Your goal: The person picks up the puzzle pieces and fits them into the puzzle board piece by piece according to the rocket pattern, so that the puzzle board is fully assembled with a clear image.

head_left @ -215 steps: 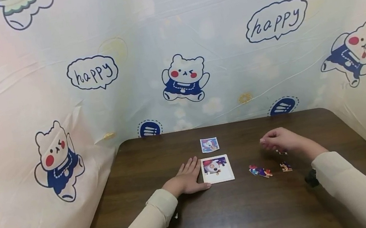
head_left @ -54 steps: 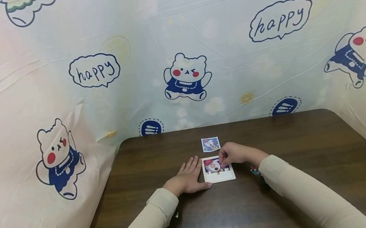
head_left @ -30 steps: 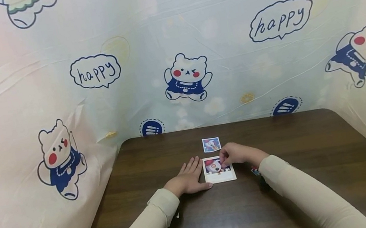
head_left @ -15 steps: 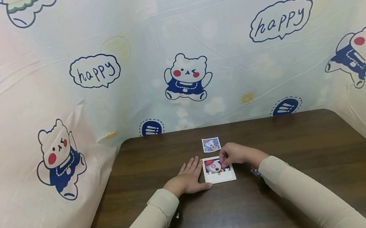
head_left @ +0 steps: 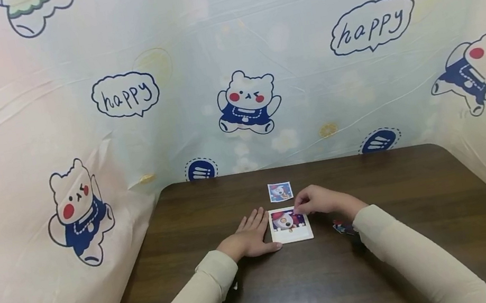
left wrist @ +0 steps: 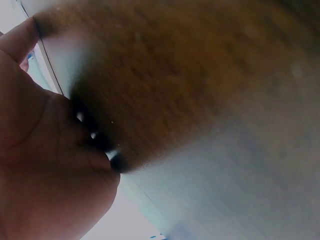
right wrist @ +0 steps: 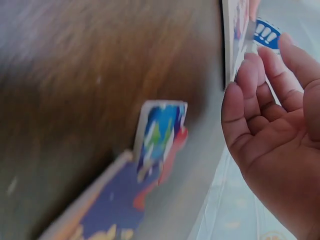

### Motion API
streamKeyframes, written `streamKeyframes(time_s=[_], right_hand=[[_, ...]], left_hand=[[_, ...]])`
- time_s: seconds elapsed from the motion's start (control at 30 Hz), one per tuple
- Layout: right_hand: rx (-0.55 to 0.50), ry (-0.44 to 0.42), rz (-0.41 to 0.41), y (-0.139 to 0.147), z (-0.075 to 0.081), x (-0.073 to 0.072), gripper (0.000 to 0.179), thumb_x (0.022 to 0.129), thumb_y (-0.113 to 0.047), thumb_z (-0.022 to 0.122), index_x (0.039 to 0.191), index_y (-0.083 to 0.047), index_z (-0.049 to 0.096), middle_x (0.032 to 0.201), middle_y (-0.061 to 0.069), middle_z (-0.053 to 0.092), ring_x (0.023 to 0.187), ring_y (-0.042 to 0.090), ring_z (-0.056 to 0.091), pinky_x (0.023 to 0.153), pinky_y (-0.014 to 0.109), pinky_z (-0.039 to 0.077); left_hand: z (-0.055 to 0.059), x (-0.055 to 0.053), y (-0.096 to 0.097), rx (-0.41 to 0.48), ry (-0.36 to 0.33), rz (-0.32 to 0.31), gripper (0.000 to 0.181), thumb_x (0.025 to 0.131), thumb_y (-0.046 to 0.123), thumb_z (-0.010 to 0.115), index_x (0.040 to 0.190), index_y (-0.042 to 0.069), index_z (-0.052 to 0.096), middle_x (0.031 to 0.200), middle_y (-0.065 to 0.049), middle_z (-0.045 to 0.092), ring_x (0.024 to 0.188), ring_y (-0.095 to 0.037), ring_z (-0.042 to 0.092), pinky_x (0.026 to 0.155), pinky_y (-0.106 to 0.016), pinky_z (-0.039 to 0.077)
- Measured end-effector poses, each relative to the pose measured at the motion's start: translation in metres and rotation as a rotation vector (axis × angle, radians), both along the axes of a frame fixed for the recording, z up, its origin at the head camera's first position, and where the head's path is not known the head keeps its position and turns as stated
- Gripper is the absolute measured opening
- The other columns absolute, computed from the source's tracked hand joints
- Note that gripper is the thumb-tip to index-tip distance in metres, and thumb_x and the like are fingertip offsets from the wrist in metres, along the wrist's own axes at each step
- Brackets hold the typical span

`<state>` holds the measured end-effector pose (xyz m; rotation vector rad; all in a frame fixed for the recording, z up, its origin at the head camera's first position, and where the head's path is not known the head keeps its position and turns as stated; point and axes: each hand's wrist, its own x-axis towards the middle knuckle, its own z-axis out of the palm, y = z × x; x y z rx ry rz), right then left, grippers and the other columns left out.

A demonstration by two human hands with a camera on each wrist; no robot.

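Note:
A square jigsaw puzzle in a white tray lies mid-table in the head view. Its upper part shows a white cartoon animal's head with a red hat; the lower part is bare white. My left hand rests flat on the table, fingers spread, touching the tray's left side with fingertips and thumb. At the tray's upper right corner is my right hand. In the right wrist view its fingers bend loosely, the thumb stands apart from them, and nothing shows between. Loose puzzle pieces lie right of the tray, partly hidden by the right sleeve.
A small picture card with a similar animal lies just behind the tray. The brown wooden table meets a printed cloth at its back and sides. The left wrist view is mostly blurred tabletop.
From over the pieces at right, my right hand came to the puzzle's right side, stayed there, and now draws back slightly up and right. The picture's right side is fuller. The left hand stays.

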<state>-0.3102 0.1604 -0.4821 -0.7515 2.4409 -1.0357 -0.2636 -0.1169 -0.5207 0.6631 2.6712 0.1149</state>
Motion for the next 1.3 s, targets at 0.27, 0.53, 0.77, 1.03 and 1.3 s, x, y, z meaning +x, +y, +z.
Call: streamKeyframes(time_s=[0.27, 0.53, 0.77, 1.03, 1.3], right_hand=[[-0.051, -0.043, -0.018, 0.021, 0.009, 0.008, 0.025, 0.099, -0.023, 0.063, 0.104, 0.0, 0.072, 0.087, 0.007, 0.07, 0.079, 0.022, 0.065, 0.073, 0.038, 0.056], [-0.057, -0.048, -0.035, 0.044, 0.014, 0.018, 0.028, 0.099, -0.027, 0.063, 0.104, -0.001, 0.072, 0.088, 0.007, 0.07, 0.081, 0.025, 0.065, 0.073, 0.041, 0.056], [-0.046, -0.059, -0.062, 0.063, 0.012, 0.024, 0.033, 0.099, -0.031, 0.063, 0.107, 0.001, 0.071, 0.091, 0.008, 0.07, 0.083, 0.024, 0.065, 0.076, 0.042, 0.056], [-0.045, -0.093, -0.062, 0.082, 0.013, 0.028, 0.034, 0.098, -0.031, 0.064, 0.109, 0.0, 0.07, 0.095, 0.009, 0.07, 0.086, 0.026, 0.066, 0.077, 0.04, 0.055], [-0.058, -0.102, -0.084, 0.102, 0.016, 0.038, 0.033, 0.099, -0.028, 0.063, 0.11, 0.002, 0.069, 0.095, 0.011, 0.069, 0.088, 0.027, 0.064, 0.079, 0.042, 0.054]], left_hand=[[0.004, 0.003, 0.0, 0.018, -0.003, -0.003, 0.115, 0.08, 0.089, 0.036, 0.16, 0.015, -0.002, 0.166, -0.003, -0.01, 0.151, -0.021, -0.011, 0.119, -0.047, -0.001], [-0.001, 0.001, 0.0, 0.016, -0.008, 0.003, 0.113, 0.081, 0.089, 0.034, 0.16, 0.018, -0.002, 0.165, -0.002, -0.011, 0.15, -0.02, -0.012, 0.12, -0.046, -0.001], [0.002, 0.002, 0.0, 0.04, 0.002, -0.007, 0.113, 0.082, 0.088, 0.034, 0.16, 0.014, 0.0, 0.166, -0.005, -0.009, 0.151, -0.023, -0.01, 0.119, -0.048, 0.0], [-0.007, -0.002, -0.002, 0.057, 0.017, -0.011, 0.116, 0.079, 0.09, 0.033, 0.16, 0.014, 0.002, 0.166, -0.005, -0.007, 0.151, -0.023, -0.008, 0.119, -0.05, 0.001], [-0.008, -0.003, -0.001, 0.046, 0.016, -0.008, 0.116, 0.079, 0.091, 0.032, 0.16, 0.015, 0.0, 0.166, -0.005, -0.008, 0.151, -0.022, -0.01, 0.119, -0.048, 0.0]])
